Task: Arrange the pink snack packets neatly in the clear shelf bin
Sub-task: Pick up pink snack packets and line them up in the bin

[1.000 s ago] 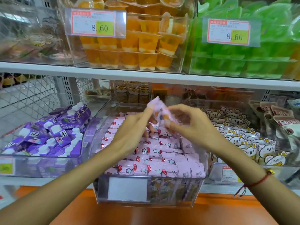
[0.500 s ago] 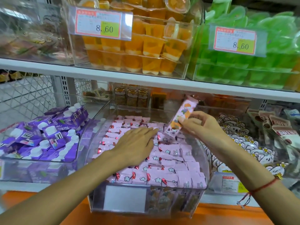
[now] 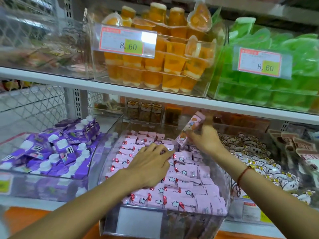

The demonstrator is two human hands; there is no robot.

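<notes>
The left hand (image 3: 151, 165) lies flat, fingers spread, pressing the pink snack packets (image 3: 186, 192) in the clear shelf bin (image 3: 110, 219). Just beyond its fingertips, the right hand (image 3: 205, 139) pinches 1 tilted packet (image 3: 189, 131). Best slide it into the gap beneath, keeping neighbouring rows pinned.

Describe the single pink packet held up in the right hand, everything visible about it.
The raised packet is a long, narrow pink wrapper, glossy like plastic film, printed with small cartoon figures with orange-red detail. It stands tilted, top end leaning right toward the back of the clear bin, lower end close above the packets lying in rows. The right hand pinches its lower right side. Its upper end is blurred. The left hand does not touch it.
</notes>
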